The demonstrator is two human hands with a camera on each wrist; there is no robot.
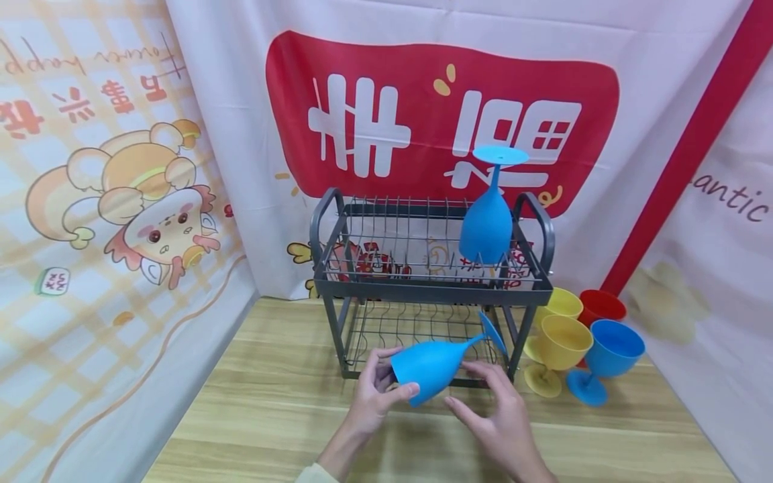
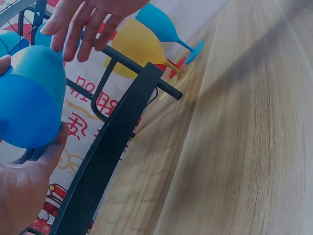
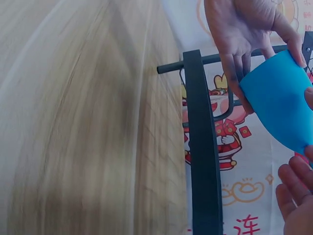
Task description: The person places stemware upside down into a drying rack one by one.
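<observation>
A blue plastic goblet (image 1: 431, 369) lies tilted on its side in the air before the dish rack (image 1: 431, 290), foot pointing up and to the right. My left hand (image 1: 373, 396) grips its bowl near the rim, thumb on the near side, as the right wrist view also shows around the bowl (image 3: 281, 98). Beside the lower bowl and stem is my right hand (image 1: 498, 416), fingers loosely spread. In the left wrist view these fingers (image 2: 84, 36) hang relaxed, holding nothing. Another blue goblet (image 1: 486, 228) stands upside down on the rack's upper tier, at the right.
Right of the rack, several goblets stand upright on the wooden table (image 1: 266, 402): a yellow one (image 1: 564, 342), another yellow behind it, a red one (image 1: 602, 305) and a blue one (image 1: 614, 349). Printed cloth (image 1: 229, 134) hangs behind and along both sides.
</observation>
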